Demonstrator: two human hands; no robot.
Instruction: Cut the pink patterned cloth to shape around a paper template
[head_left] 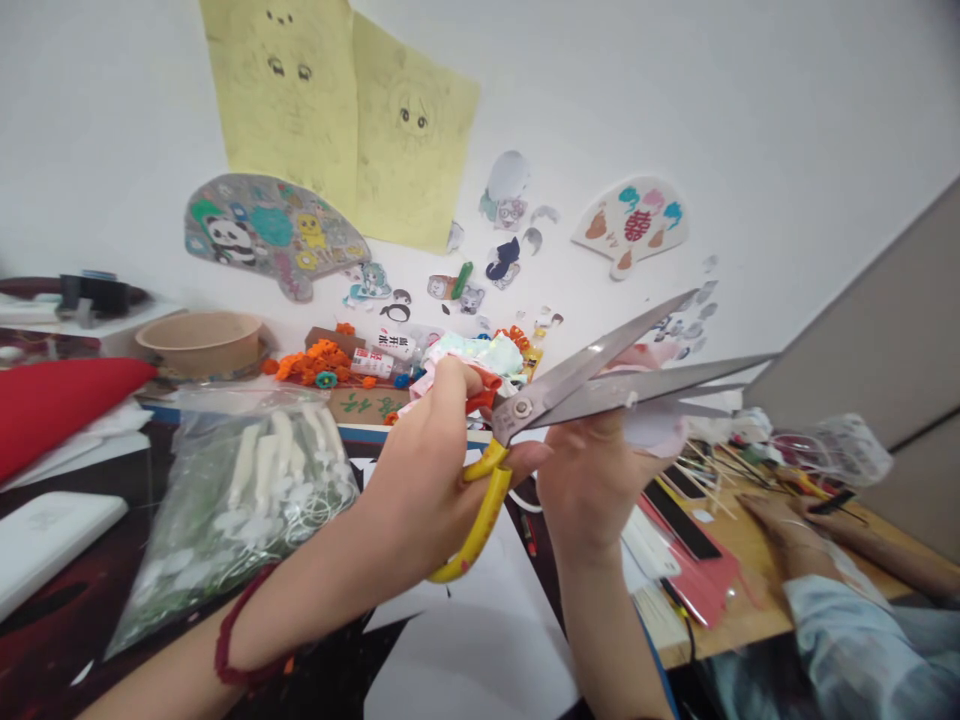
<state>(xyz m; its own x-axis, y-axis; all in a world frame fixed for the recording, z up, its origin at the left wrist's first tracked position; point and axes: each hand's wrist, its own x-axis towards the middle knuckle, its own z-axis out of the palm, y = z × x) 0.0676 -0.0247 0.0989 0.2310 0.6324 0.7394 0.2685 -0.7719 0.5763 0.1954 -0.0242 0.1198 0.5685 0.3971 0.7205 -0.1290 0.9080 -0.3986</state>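
Note:
Large metal scissors (592, 375) with yellow handles stand out in front of me, blades spread and pointing right. My left hand (420, 480) is wrapped round their handles, with a bit of orange showing by the fingers. Behind the blades, my right hand (589, 490) is raised with its fingers largely hidden. A pale pinkish-white piece (656, 430), maybe paper, shows at that hand, pinched in it as far as I can see. Whether the blades touch the piece, I cannot tell. White paper sheets (472, 640) lie below both hands.
A clear bag (247, 500) of white and green parts lies left, near a round tan container (199, 345). Orange decorations (322, 360) stand along the wall. At right, another person's hands (787, 530) rest by a wooden table (757, 625) holding sticks and a phone.

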